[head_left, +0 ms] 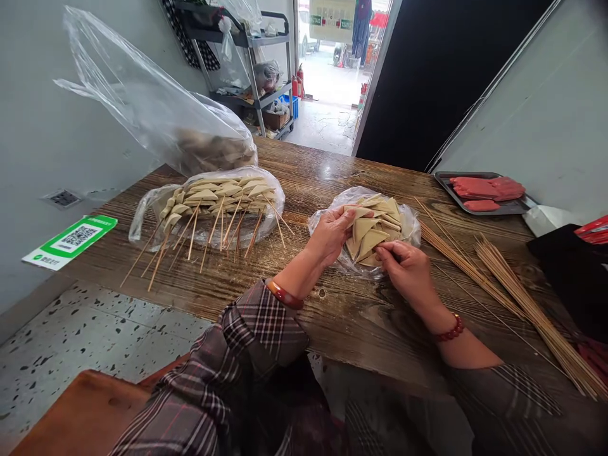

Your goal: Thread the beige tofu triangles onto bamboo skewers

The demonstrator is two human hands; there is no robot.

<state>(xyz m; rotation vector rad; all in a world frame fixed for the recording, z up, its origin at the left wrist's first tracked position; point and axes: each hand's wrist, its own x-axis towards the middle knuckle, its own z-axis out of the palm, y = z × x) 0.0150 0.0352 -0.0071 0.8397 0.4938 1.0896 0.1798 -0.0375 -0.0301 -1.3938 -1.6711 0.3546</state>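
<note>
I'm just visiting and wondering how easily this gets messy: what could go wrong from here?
The thin folded sheet in the left hand might tear or come unfolded if pinched too hard. The loose pile sits close under both hands, so the right hand could knock pieces askew. Over on the left, the sticks in the other pile point out toward the table's near edge, where a sleeve could catch them.

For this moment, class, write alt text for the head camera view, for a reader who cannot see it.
Two bare hands, left and right, work at folded tan sheets on a wooden table. Skewered tan pieces lie to the left; loose sticks and a tray of red pieces lie to the right.
</note>
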